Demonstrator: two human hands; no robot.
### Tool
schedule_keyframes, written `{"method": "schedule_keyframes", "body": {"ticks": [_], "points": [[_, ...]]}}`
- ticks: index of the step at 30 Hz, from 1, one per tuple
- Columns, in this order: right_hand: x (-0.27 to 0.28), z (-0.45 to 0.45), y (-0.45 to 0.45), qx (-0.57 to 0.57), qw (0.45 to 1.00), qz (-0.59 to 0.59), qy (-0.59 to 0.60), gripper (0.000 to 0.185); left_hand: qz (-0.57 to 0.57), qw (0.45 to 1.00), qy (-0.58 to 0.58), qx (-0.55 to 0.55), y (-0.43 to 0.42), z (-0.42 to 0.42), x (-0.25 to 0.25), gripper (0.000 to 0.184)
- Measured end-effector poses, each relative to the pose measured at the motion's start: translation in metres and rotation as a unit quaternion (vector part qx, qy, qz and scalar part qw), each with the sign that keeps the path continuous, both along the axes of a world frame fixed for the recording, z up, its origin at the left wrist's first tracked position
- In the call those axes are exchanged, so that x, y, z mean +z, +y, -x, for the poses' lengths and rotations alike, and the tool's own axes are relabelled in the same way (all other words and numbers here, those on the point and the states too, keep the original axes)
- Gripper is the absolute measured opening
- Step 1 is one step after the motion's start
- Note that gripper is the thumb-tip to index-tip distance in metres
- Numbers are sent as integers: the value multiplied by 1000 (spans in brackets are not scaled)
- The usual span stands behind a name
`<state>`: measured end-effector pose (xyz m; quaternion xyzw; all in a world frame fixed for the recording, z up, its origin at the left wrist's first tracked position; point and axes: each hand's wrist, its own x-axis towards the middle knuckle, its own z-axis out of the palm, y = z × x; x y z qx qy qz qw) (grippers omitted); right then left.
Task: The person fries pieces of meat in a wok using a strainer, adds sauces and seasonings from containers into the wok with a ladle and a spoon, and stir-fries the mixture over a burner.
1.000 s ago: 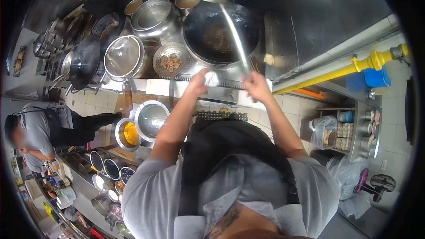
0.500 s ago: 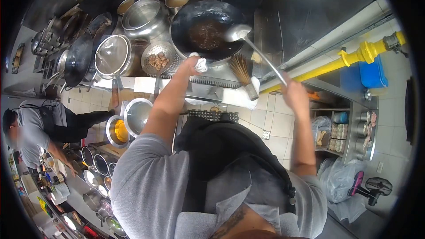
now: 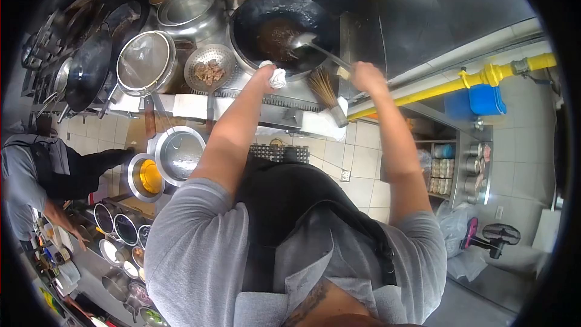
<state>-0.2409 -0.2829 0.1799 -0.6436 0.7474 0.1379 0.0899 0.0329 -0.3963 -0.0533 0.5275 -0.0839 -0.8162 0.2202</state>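
Note:
My left hand (image 3: pixel 267 75) is closed on a folded white cloth (image 3: pixel 277 79) at the near edge of a large black wok (image 3: pixel 248 27). Dark brown liquid (image 3: pixel 275 35) lies in the wok. With my right hand (image 3: pixel 368 77) I grip the handle of a metal ladle (image 3: pixel 304 40), whose bowl is in the wok over the liquid. A bamboo brush (image 3: pixel 327 91) lies right of my left hand. To the left, a perforated skimmer (image 3: pixel 226 56) holds pieces of browned meat (image 3: pixel 209 72).
A round mesh strainer (image 3: pixel 143 60) and a steel pot (image 3: pixel 187 5) stand left of the wok. Behind me on the left are a bowl of yellow liquid (image 3: pixel 149 177) and another person (image 3: pixel 27 172). A yellow pipe (image 3: pixel 436 86) runs along the right wall.
My right hand swung out to the right, then came back toward the wok with the ladle, whose bowl dropped from above the wok into it. The other person's arm has reached over the counter.

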Motion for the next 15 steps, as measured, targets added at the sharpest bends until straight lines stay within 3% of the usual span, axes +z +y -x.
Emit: {"method": "schedule_keyframes", "body": {"ticks": [3,5,6,7,9,10,11,13,14,15], "points": [[-17,-21,8,-32,996,50,-64,31,23,999,-27,-24,1,-3,3,29],[-27,-27,30,-69,973,102,-195,31,5,1000,-5,-20,1,-3,4,28],[-11,-42,43,-160,937,73,-303,30,-12,1000,16,-13,0,-2,4,28],[-21,-41,50,-163,936,74,-302,30,-11,1000,18,-17,0,1,-1,28],[-54,-34,61,-246,839,82,-478,29,5,996,52,71,-1,9,-12,22],[-63,-38,66,-171,901,145,-371,29,7,996,53,67,2,13,-14,22],[-69,-39,71,-170,901,150,-370,29,53,992,41,105,5,17,-17,20],[-74,-45,82,-69,933,271,-227,31,102,984,29,144,14,18,-12,19],[-72,-43,89,-138,915,216,-310,32,123,981,29,150,18,17,-10,19],[-72,-39,95,-136,915,220,-310,32,144,977,29,156,22,17,-7,20]]}}
